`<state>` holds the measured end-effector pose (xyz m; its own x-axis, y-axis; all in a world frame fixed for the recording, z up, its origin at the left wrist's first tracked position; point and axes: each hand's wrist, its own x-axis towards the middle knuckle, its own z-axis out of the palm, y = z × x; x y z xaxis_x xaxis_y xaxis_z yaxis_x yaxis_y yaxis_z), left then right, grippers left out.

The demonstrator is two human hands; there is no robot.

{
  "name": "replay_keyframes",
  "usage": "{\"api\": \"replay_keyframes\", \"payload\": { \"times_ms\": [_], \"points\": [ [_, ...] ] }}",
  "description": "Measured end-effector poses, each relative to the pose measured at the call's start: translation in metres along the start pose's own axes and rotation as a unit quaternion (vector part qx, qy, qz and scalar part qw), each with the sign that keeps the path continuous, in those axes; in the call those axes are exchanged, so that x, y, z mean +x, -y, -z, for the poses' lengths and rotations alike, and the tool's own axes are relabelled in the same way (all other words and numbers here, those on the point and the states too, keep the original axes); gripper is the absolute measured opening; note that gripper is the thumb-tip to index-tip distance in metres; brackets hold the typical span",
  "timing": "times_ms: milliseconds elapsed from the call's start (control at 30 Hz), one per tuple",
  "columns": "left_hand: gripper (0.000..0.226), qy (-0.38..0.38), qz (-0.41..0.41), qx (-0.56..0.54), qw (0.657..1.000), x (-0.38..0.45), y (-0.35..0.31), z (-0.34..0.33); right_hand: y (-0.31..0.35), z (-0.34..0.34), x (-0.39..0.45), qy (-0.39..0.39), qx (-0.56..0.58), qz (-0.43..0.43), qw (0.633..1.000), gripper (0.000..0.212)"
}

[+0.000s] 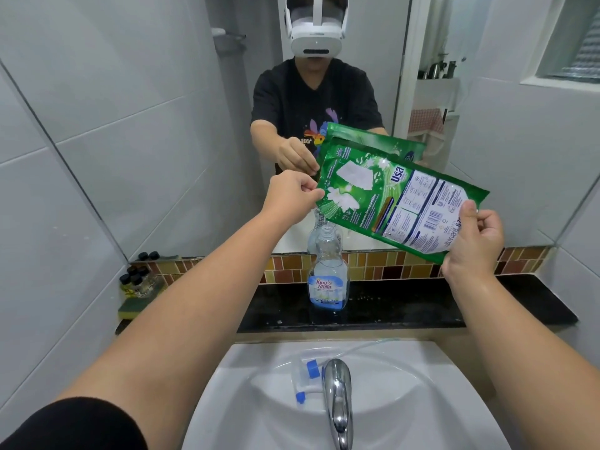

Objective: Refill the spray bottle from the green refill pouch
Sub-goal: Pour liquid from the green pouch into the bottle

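My left hand [293, 193] pinches the low spout corner of the green refill pouch [394, 203], fingers clamped on the film. My right hand [475, 241] grips the raised bottom edge, thumb on top. The pouch is tilted down-left, its corner right over the open neck of the spray bottle [328, 267], which stands upright on the black bench [422, 306] near its back edge, by the mirror. Pouch looks soft and floppy, probably slick, weight shifting as liquid runs; I'd hold the seams, not the belly. Bottle is light plastic and could tip. The sprayer head [306, 381] lies in the sink [406, 384].
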<state>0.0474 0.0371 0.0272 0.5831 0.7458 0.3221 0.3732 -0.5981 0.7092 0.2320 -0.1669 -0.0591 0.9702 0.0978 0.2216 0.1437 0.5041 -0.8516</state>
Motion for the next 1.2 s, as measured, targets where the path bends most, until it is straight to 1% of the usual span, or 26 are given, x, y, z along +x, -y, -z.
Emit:
{"api": "replay_keyframes", "payload": {
  "times_ms": [200, 333, 533, 733, 1000, 1100, 1200],
  "points": [
    [0.012, -0.024, 0.063, -0.098, 0.993, -0.013, 0.015, -0.008, 0.017, -0.013, 0.002, 0.043, -0.044, 0.048, 0.997, 0.029],
    [0.013, -0.032, 0.09, -0.142, 0.985, -0.02, 0.021, -0.01, 0.026, -0.018, 0.003, 0.071, -0.053, 0.081, 0.993, 0.029],
    [0.014, -0.034, 0.096, -0.154, 0.983, -0.024, 0.028, -0.011, 0.036, -0.024, 0.003, 0.092, -0.076, 0.121, 0.985, 0.028],
    [0.005, -0.025, 0.101, -0.164, 0.981, -0.025, 0.031, -0.014, 0.052, -0.028, 0.004, 0.111, -0.092, 0.157, 0.977, 0.026],
    [0.004, -0.024, 0.103, -0.174, 0.979, -0.026, 0.036, -0.019, 0.059, -0.031, 0.006, 0.119, -0.109, 0.174, 0.972, 0.024],
    [0.012, -0.029, 0.108, -0.182, 0.977, -0.025, 0.036, -0.02, 0.064, -0.033, 0.004, 0.124, -0.103, 0.176, 0.971, 0.022],
    [0.008, -0.033, 0.107, -0.19, 0.975, -0.024, 0.037, -0.021, 0.067, -0.034, 0.003, 0.128, -0.096, 0.183, 0.97, 0.021]
  ]
}}
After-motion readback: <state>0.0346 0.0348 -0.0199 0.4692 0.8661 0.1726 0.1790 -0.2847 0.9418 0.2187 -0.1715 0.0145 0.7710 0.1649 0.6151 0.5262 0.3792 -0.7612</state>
